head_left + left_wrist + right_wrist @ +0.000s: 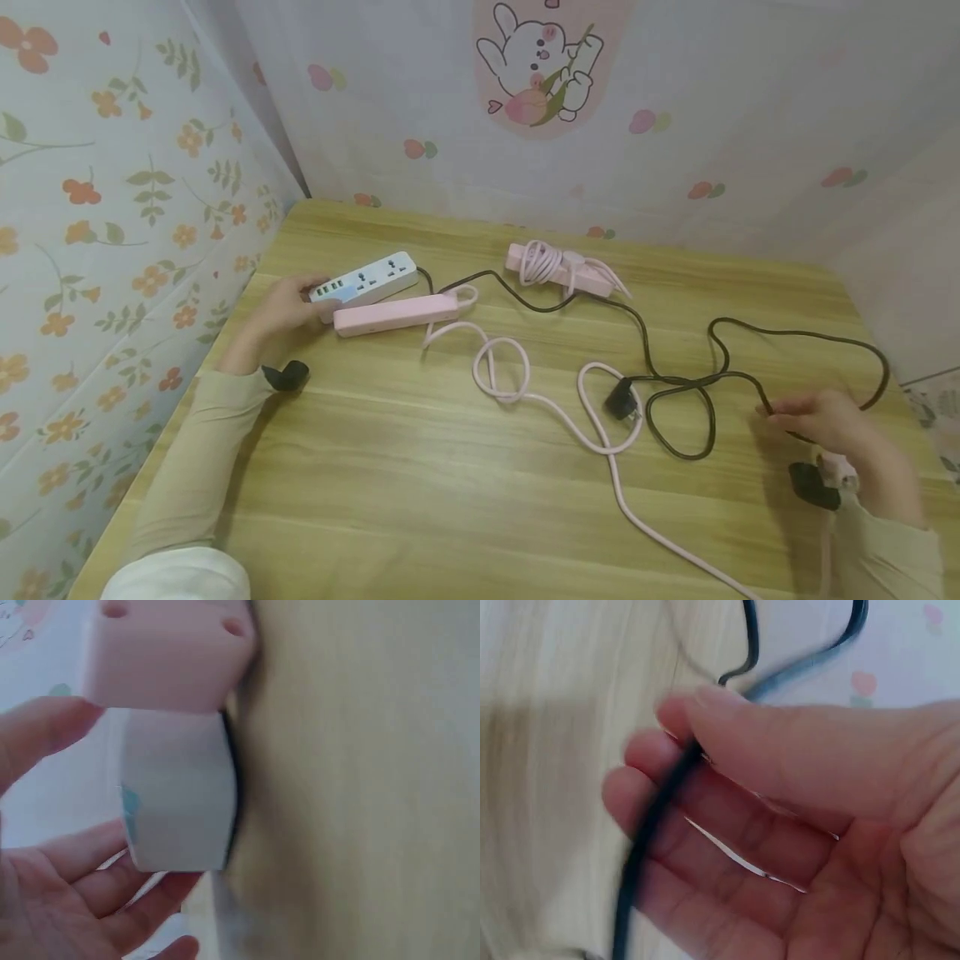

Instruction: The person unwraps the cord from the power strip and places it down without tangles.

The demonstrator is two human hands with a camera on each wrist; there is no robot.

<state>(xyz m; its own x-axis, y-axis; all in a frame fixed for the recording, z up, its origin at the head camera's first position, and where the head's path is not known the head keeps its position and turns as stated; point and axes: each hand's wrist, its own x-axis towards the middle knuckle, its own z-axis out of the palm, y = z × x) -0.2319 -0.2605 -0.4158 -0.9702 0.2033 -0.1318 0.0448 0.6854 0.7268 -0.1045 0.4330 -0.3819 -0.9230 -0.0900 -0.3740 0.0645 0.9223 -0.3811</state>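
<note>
My left hand [287, 307] grips the left end of a white power strip [378, 282] with sockets and several USB ports. Against its front side lies a pink power strip [397, 314]. In the left wrist view, the thumb touches the corner of the pink strip [161, 664], and the fingers lie along the white strip [180, 799]. At the right, my right hand [832, 423] pinches the black cable [806, 333] between thumb and fingers. Across those fingers runs the cable [634, 859] in the right wrist view. The cable's black plug [621, 400] lies mid-table.
A second pink power strip [592, 282], its cord wound round it, lies at the back. A loose pink cable [551, 406] loops across the wooden table [390, 483]. Close to the right wrist is a pale pink plug [838, 471]. Printed curtains [420, 100] hang behind and left.
</note>
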